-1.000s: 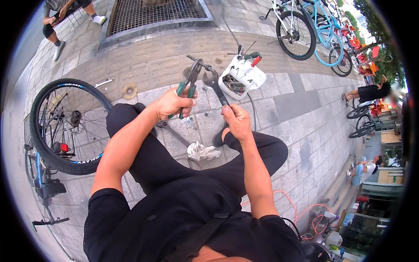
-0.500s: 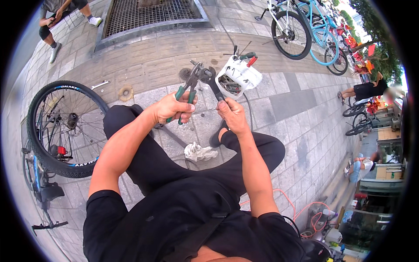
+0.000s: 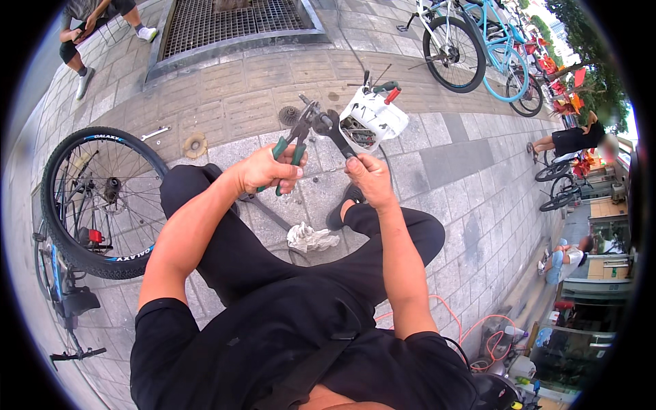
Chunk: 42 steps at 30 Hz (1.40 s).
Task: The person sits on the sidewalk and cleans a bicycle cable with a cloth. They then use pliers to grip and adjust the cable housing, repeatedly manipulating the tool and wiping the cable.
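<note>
My left hand (image 3: 273, 169) is closed round the green handles of a pair of pliers (image 3: 298, 133). A small metal part (image 3: 305, 101) shows at the jaws, too small to name. In my right hand (image 3: 370, 181) is a dark adjustable wrench (image 3: 340, 142), its head up against the pliers' jaws. Whether the wrench bites on the small part is hard to make out. A sprocket cassette (image 3: 289, 115) lies on the paving just beyond the pliers. Right of the wrench sits a cut white plastic jug (image 3: 384, 117) holding several tools and small parts.
At left lies a bicycle with its wheel (image 3: 109, 270) near my knee. A combination wrench (image 3: 156, 132) and a tan ring (image 3: 195, 145) rest on the paving. A crumpled white rag (image 3: 311, 238) lies between my legs by a dark bar (image 3: 272, 213). Parked bikes (image 3: 454, 55) stand at far right.
My right hand and the wrench handle have swung slightly to the right. The left hand keeps its hold on the pliers almost in place.
</note>
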Tool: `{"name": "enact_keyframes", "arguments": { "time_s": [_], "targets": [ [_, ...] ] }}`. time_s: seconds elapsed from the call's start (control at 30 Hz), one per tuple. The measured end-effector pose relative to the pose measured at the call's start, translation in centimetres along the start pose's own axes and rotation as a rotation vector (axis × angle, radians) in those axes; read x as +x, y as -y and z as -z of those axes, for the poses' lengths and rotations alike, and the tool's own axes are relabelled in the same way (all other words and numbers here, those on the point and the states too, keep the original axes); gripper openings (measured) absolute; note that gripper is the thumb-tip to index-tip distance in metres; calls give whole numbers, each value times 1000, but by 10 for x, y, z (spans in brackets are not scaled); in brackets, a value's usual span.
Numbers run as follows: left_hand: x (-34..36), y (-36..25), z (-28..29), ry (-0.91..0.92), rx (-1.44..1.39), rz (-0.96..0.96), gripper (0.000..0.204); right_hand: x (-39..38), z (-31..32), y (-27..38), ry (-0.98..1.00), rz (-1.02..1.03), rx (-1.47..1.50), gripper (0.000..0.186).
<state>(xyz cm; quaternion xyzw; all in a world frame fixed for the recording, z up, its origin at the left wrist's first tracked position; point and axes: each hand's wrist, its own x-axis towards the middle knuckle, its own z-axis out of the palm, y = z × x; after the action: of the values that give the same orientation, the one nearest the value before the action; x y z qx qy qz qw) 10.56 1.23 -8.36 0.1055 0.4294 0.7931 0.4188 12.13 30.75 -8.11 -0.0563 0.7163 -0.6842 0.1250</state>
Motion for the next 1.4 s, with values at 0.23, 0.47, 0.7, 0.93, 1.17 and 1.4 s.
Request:
{"name": "enact_keyframes", "arguments": {
  "time_s": [0.23, 0.47, 0.7, 0.93, 1.17, 1.4],
  "targets": [
    [-6, -5, -5, 34, 75, -2, 18, 3, 25, 19, -18, -42, -44, 33],
    [-4, 2, -5, -12, 67, -3, 20, 6, 32, 29, 28, -74, -40, 34],
    [-6, 0, -8, -23, 41, -28, 22, -7, -10, 1, 54, -141, 285, 29],
    [-13, -1, -8, -35, 113, 26, 21, 14, 22, 29, 29, -11, -168, 32],
    [-12, -2, -6, -90, 301, 53, 19, 54, 88, 99, 234, -48, -525, 30],
    [-1, 13, -5, -440, 856, 211, 16, 70, 68, 165, 333, 89, -1342, 42]
  ]
}}
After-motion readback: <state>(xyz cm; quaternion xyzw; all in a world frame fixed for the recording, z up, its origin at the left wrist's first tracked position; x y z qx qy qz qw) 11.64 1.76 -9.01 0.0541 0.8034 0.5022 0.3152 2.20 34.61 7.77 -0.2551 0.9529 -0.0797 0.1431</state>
